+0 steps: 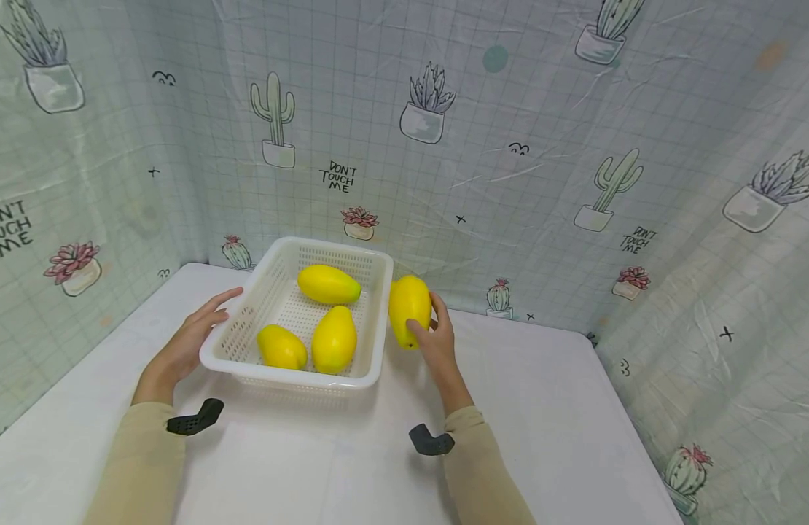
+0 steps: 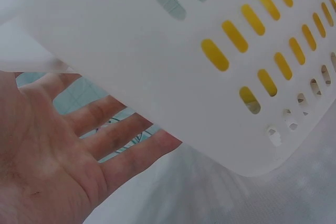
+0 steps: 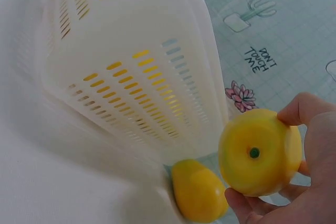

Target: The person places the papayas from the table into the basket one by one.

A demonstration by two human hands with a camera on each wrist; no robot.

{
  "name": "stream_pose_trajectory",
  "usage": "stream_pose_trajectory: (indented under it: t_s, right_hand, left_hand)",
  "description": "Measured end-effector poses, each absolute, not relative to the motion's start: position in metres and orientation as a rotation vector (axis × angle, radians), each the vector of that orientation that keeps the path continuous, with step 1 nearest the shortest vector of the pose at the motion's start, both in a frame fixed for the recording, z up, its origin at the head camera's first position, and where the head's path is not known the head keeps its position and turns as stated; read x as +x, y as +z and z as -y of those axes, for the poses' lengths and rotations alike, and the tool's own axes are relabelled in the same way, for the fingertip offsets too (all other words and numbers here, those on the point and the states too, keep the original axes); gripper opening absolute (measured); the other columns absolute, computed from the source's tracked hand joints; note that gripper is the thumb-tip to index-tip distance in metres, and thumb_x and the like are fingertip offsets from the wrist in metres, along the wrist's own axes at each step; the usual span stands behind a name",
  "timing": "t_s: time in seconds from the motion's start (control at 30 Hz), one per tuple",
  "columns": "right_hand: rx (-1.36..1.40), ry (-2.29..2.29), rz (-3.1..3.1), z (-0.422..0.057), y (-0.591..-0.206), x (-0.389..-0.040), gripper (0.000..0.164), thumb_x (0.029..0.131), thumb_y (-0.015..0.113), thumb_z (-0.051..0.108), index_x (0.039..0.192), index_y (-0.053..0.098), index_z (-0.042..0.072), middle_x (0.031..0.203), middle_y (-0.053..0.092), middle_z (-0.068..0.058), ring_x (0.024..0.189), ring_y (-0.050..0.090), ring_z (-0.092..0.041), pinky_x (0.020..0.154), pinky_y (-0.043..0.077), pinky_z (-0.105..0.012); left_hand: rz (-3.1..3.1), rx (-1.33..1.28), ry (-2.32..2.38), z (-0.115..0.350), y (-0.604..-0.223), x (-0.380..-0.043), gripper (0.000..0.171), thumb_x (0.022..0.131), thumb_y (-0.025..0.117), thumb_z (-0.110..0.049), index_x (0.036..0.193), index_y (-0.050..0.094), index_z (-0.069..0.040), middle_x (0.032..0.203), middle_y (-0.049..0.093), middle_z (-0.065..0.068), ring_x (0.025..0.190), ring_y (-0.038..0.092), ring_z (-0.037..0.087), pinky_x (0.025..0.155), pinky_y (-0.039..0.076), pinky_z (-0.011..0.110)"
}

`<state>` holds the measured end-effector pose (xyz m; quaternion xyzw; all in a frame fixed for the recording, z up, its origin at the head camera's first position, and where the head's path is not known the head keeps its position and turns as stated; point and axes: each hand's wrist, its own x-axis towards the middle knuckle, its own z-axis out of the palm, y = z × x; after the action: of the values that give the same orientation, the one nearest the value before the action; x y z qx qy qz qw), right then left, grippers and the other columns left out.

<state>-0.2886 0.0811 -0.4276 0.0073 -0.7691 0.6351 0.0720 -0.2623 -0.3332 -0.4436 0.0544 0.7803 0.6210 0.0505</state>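
A white plastic basket with slotted walls holds three yellow papayas, one papaya at the back and two nearer the front. Along the basket's left side is my left hand, its fingers extended and reaching past the rim in the left wrist view. My right hand grips another yellow papaya just outside the basket's right rim, thumb on its near side. The right wrist view shows its blunt end with a green dot. Beyond it, one more papaya lies beside the basket, hidden in the head view.
Under everything is a white-covered table. A curtain printed with cacti hangs close behind the basket and along both sides. Black wrist mounts sit at both sleeves.
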Motion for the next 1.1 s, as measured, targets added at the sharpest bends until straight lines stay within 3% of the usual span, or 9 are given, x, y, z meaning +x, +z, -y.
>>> stream_pose_trajectory:
  t_s: [0.6,0.83,1.1]
  right_hand:
    - [0.099,1.930,2.283,-0.079,-0.419,-0.285,0.068,0.086,0.065,0.026,0.144,0.035,0.040,0.153,0.032,0.015,0.124,0.050,-0.026,0.096,0.051,-0.044]
    - [0.116,1.941,2.276,-0.077,-0.413,-0.284,0.068,0.085,0.066,0.026,0.145,0.036,0.039,0.151,0.035,0.014,0.125,0.050,-0.026,0.096,0.052,-0.045]
    - [0.136,1.918,2.285,-0.075,-0.411,-0.283,0.067,0.085,0.067,0.028,0.144,0.037,0.039,0.150,0.036,0.014,0.125,0.049,-0.025,0.097,0.051,-0.044]
  left_hand:
    - [-2.382,0.178,1.895,0.333,-0.444,-0.263,0.054,0.103,0.032,-0.044,0.154,0.016,-0.038,0.163,0.016,0.009,0.112,0.049,-0.004,0.088,0.054,0.024]
    - [-2.384,0.181,1.889,0.334,-0.445,-0.264,0.054,0.103,0.032,-0.046,0.154,0.016,-0.039,0.163,0.016,0.009,0.120,0.045,0.005,0.089,0.054,0.024]
    - [-2.382,0.175,1.893,0.333,-0.447,-0.265,0.054,0.103,0.031,-0.044,0.154,0.016,-0.038,0.163,0.016,0.009,0.114,0.048,-0.001,0.088,0.054,0.024]
